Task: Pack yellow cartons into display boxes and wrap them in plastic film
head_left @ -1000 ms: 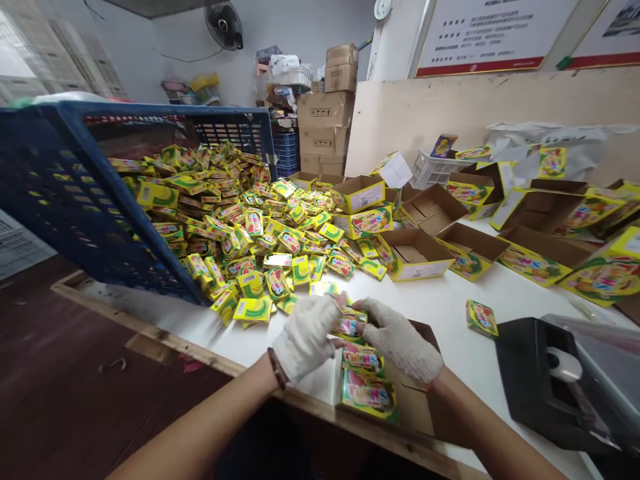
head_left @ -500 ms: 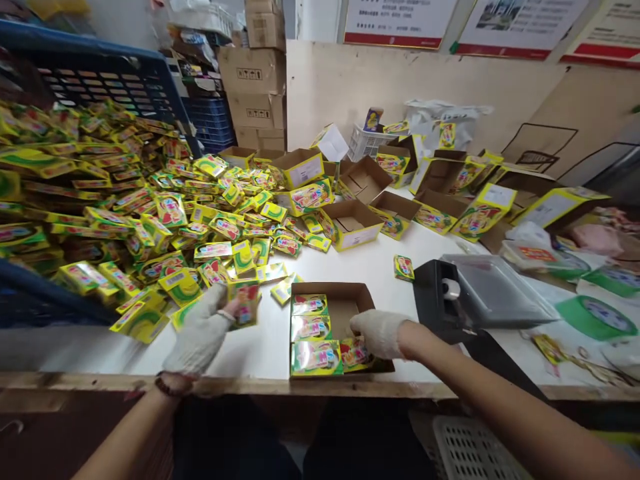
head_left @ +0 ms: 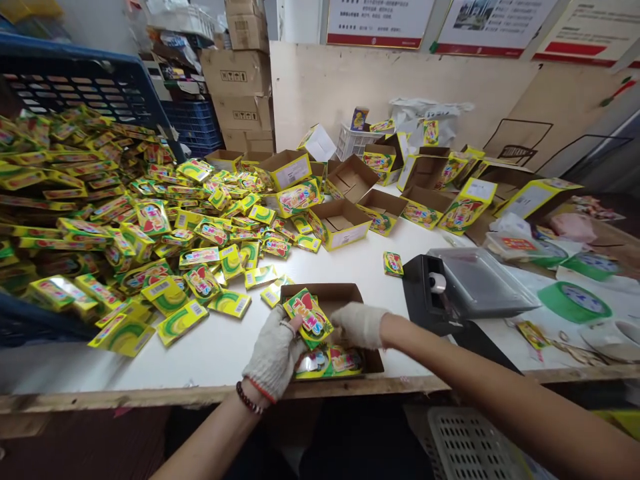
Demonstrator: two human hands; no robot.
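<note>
Person at bench, both hands in knit white gloves. Left forearm slants up and forward, a beaded bracelet at the wrist; left hand is partly closed at the near-left side of an open brown-lined display carton, gripping a fruit-printed yellow-green small box. The bare thumb tip lies along the box's near edge; remaining fingers largely hidden behind it. Held box is tilted, printed face up, above the carton's left half. Right forearm reaches in from the right, nearly straight at the wrist; right hand is palm-down over the carton's right half, fingers curled inward. Its fingertips are hidden from me: cannot tell whether it grips anything. More small boxes lie flat along the carton's near side. Loose heap to the left; black tape dispenser to the right.
</note>
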